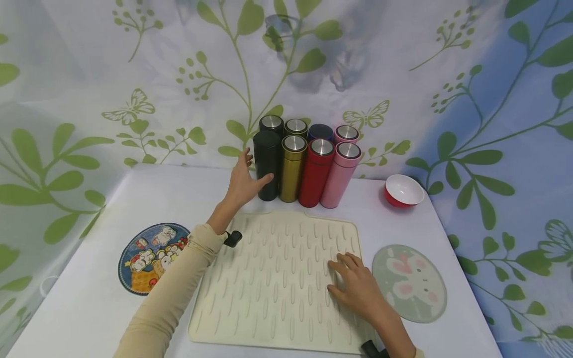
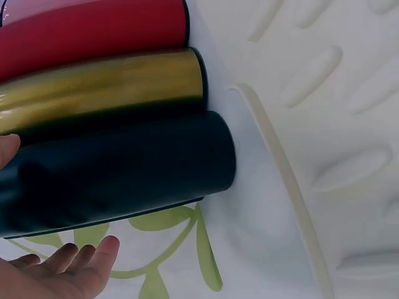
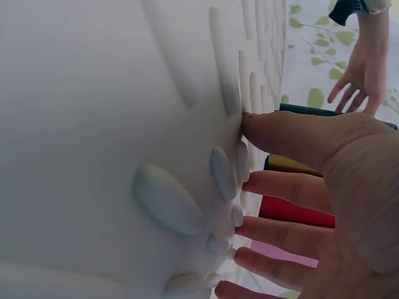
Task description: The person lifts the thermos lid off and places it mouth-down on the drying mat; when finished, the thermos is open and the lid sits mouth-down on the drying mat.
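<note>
My left hand reaches beside the black thermos bottle at the front left of two rows of bottles. Its thumb and fingers are spread around the bottle's side without closing on it; the left wrist view shows a gap between the fingertips and the dark bottle. My right hand rests with fingers spread on the cream ribbed mat, near its right edge. Next to the black bottle stand a gold bottle, a red bottle and a pink bottle, all upright.
Behind the front row stand more bottles, among them a black one and a dark blue one. A red and white bowl is at the back right. Round placemats lie either side of the mat: one blue cartoon, one pale green.
</note>
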Demonstrator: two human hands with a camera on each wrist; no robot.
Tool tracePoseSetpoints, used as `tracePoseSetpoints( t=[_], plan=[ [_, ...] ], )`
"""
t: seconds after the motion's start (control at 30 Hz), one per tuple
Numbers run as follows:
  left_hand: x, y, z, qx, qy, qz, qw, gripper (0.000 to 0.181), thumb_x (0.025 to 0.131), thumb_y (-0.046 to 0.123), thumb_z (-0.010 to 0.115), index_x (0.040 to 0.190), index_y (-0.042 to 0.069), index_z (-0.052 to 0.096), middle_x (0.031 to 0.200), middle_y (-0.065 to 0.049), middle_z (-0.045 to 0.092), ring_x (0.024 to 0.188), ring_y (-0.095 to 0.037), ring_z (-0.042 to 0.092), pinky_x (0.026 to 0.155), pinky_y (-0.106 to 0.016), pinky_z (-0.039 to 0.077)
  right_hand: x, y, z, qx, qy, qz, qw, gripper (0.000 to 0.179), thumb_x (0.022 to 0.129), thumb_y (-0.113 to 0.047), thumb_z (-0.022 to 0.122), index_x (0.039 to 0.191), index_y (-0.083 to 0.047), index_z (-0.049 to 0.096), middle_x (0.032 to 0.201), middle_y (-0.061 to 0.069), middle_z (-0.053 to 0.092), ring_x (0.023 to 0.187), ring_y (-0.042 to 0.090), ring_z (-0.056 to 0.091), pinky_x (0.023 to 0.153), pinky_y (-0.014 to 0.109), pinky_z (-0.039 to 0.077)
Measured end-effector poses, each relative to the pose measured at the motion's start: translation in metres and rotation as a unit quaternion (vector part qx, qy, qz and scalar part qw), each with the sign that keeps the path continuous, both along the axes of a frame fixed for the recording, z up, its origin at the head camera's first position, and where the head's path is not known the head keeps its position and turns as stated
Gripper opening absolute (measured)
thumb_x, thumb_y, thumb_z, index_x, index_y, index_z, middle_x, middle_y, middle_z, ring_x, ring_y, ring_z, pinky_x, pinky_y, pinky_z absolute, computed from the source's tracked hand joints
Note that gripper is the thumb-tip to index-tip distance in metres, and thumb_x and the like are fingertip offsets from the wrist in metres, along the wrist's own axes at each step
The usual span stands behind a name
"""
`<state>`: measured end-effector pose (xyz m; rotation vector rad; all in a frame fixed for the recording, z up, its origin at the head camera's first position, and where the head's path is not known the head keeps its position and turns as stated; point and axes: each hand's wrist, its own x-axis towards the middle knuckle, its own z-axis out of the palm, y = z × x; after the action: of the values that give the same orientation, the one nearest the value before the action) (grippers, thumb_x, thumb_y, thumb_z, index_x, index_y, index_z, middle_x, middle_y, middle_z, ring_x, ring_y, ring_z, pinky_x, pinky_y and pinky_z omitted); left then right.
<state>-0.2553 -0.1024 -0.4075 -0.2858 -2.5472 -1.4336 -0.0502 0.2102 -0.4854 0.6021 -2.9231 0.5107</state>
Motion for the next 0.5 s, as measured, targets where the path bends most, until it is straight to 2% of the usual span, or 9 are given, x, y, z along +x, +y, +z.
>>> tracePoseSetpoints(
  t=[0.27, 0.5],
  plan=[
    [-0.007, 0.005, 0.000, 0.017, 0.024, 0.002, 0.9996, 0.097, 0.083, 0.030, 0.082, 0.155, 0.003, 0.024, 0.150, -0.019, 0.043, 0.135, -0.033, 0.044, 0.107, -0.048, 0.039, 0.001, -0.001, 0.001, 0.001, -0.010, -0.003, 0.9999, 0.051, 0.078, -0.027, 0.086, 0.122, -0.008, 0.070, 0.133, 0.021, 0.059, 0.128, 0.045, 0.048, 0.086, 0.063, 0.049],
    [-0.008, 0.012, 0.002, 0.021, 0.020, 0.009, 0.9995, 0.093, 0.083, 0.027, 0.082, 0.153, 0.002, 0.027, 0.147, -0.023, 0.045, 0.132, -0.036, 0.047, 0.105, -0.048, 0.041, 0.001, -0.002, 0.000, 0.002, -0.004, -0.005, 1.0000, 0.050, 0.077, -0.025, 0.086, 0.121, -0.007, 0.070, 0.133, 0.021, 0.059, 0.127, 0.045, 0.049, 0.086, 0.063, 0.049]
  ],
)
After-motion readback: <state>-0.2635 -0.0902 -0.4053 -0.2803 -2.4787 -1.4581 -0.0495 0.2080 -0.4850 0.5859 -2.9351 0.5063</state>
